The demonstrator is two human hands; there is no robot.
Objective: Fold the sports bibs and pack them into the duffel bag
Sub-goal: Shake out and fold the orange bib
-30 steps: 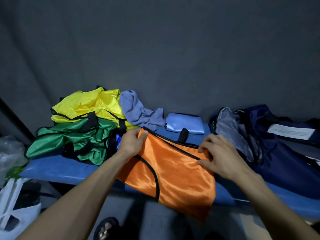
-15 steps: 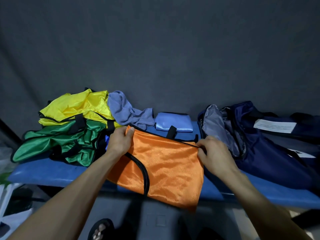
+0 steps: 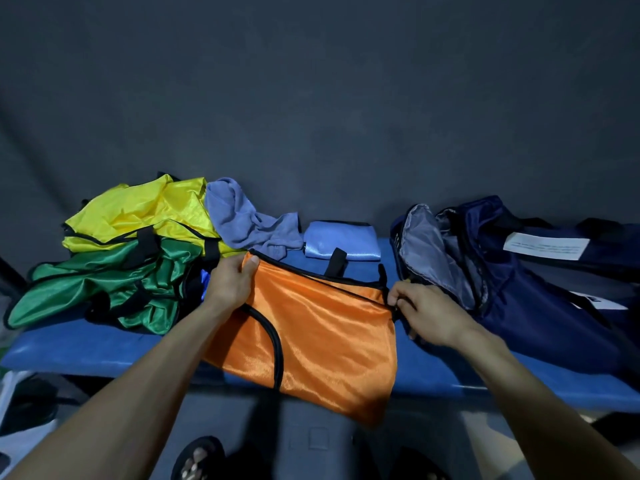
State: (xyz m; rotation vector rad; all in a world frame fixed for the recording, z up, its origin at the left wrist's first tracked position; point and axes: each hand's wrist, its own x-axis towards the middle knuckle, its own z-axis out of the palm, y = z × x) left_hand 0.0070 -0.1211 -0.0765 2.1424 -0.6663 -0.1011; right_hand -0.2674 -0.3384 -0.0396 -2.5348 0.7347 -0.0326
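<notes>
Orange bib [image 3: 311, 334] gripped at both corners by left hand [image 3: 230, 284] and right hand [image 3: 424, 315].

A blue padded bench [image 3: 69, 351] runs across the view. At 9 o'clock lie a green bib [image 3: 104, 289] and a yellow bib [image 3: 138, 213], heaped together. At 11 o'clock a grey-blue cloth [image 3: 242, 220] is crumpled, with a folded light-blue bib [image 3: 343, 240] beside it. The orange bib [image 3: 322, 337] drapes over the front edge at centre. At 3 o'clock lies the open navy duffel bag [image 3: 526, 306].
</notes>
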